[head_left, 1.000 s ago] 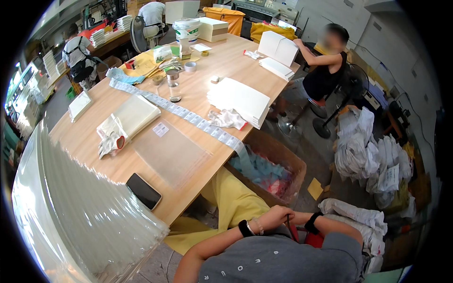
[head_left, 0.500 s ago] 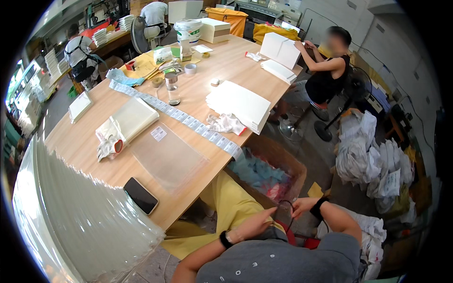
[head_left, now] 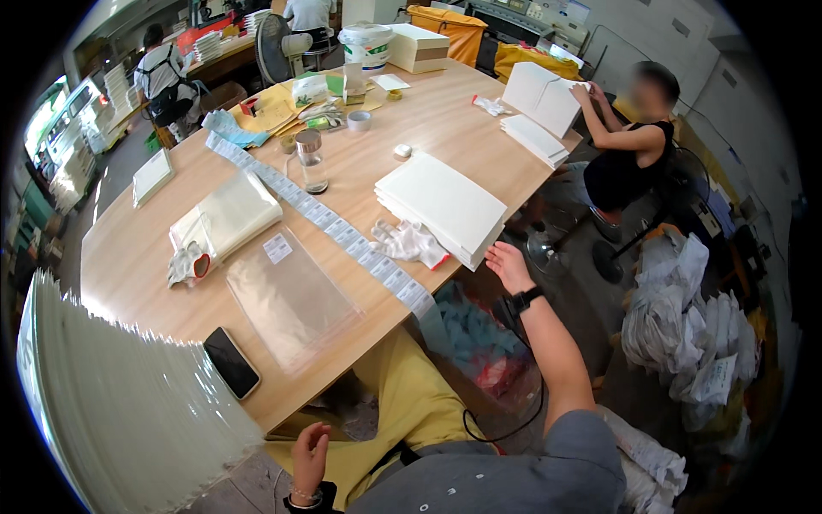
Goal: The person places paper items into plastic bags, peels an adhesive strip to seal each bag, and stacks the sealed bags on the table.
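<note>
1. The stack of white boards point(head_left: 441, 201) lay at the table's right-hand edge, its near corner beside the fingertips of the right hand point(head_left: 511, 268). Those fingers were slightly bent; I could not tell whether they pinched a board or merely touched.
2. To handle that corner well, in my judgement, the thumb belonged on top and the fingers beneath, with an even pull to keep the layers aligned and unbent.
3. The left hand point(head_left: 311, 454) was over the lap, loosely curled and empty.
4. One white glove point(head_left: 409, 243) lay just beside the stack; a second glove point(head_left: 188, 264) lay by the one pile of clear bags point(head_left: 227, 218).
5. One label strip point(head_left: 334, 227) crossed the table point(head_left: 445, 120); nearer were one flat clear bag point(head_left: 295, 317) and one phone point(head_left: 231, 363).
6. One glass jar point(head_left: 312, 164) stood farther back, and one bucket point(head_left: 366, 47) beyond it.
7. One co-worker point(head_left: 629, 171) sat at the right; two more people showed behind. The boards' layers were too tight to count.
</note>
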A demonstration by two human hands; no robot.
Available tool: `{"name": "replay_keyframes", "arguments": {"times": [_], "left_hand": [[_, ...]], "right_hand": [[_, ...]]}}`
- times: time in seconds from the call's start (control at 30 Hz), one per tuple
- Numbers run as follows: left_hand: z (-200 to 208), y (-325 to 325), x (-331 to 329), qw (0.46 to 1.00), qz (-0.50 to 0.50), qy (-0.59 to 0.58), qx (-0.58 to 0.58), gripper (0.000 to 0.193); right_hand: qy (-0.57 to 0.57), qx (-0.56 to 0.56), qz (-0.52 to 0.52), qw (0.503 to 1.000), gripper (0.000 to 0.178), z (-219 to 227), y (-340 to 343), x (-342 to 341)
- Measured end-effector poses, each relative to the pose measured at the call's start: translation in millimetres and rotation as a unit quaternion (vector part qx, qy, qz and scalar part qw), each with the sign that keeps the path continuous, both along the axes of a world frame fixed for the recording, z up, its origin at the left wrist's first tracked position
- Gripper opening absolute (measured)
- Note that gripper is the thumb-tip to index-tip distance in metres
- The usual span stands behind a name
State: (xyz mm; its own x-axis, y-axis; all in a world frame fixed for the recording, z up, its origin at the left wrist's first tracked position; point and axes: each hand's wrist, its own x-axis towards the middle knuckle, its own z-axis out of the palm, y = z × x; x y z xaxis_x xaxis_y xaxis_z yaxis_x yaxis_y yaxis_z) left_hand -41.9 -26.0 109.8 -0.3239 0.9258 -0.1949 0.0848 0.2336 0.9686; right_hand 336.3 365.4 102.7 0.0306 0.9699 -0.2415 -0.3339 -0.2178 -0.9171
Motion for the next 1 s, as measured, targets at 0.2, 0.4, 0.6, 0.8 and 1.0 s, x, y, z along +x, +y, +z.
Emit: {"name": "replay_keyframes", "arguments": {"times": [0.2,0.4,0.6,0.8,1.0], "left_hand": [[18,13,21,0.998,0.038,0.050,-0.007,0.022],[26,40,23,0.991,-0.024,0.134,-0.003,0.022],[36,75,13,0.968,-0.062,0.234,0.066,0.022],[29,83,8,0.974,-0.081,0.206,0.042,0.023],[-18,130,-36,0.940,-0.005,0.328,0.096,0.032]], "right_hand": [[0.096,-0.141,0.011,0.985,0.008,-9,43,-5],[0.109,-0.141,0.035,0.983,0.013,-2,48,-3],[0.122,-0.132,0.056,0.982,0.025,12,52,0],[0.157,-0.130,0.039,0.978,0.025,21,52,3],[0.158,-0.122,0.085,0.976,0.019,14,97,9]]}}
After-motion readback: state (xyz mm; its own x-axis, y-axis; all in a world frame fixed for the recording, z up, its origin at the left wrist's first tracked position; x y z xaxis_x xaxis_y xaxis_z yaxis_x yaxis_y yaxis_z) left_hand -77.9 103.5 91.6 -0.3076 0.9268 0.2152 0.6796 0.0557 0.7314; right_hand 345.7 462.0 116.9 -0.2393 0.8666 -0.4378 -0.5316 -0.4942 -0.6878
